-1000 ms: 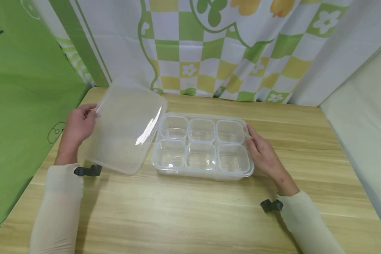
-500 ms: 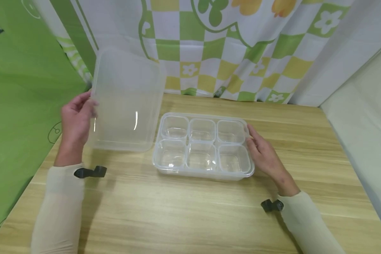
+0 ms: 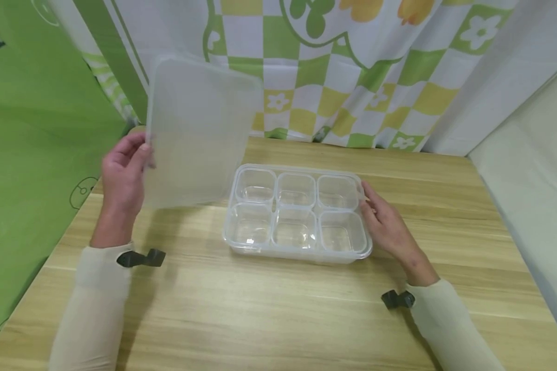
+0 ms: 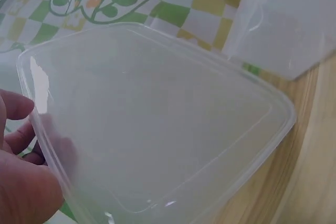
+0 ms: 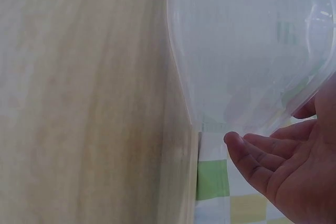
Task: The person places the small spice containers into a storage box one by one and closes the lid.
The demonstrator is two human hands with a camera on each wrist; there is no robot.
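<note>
In the head view, my left hand [image 3: 125, 170] pinches the left edge of a translucent plastic lid [image 3: 199, 134], held up and tilted above the table. The left wrist view shows thumb and fingers on either side of the lid's rim [image 4: 157, 124]. A clear rectangular storage box [image 3: 301, 252] sits to the lid's right, holding several square clear cups [image 3: 294, 226] in two rows. The cups look empty. At the box's right end, my right hand [image 3: 390, 226] rests against the side; the right wrist view shows its loosely extended fingers [image 5: 262, 161] touching the wall.
A wooden table [image 3: 269, 319] lies under everything. A green-and-yellow checked curtain [image 3: 325, 82] hangs behind it, a green cloth [image 3: 32, 154] along the left, and a pale surface [image 3: 538, 154] rises on the right. Black camera mounts [image 3: 141, 257] sit on the wrists.
My left hand has raised the lid from beside the box and tilted it more upright, then shifted it slightly right. The box and my right hand have stayed put.
</note>
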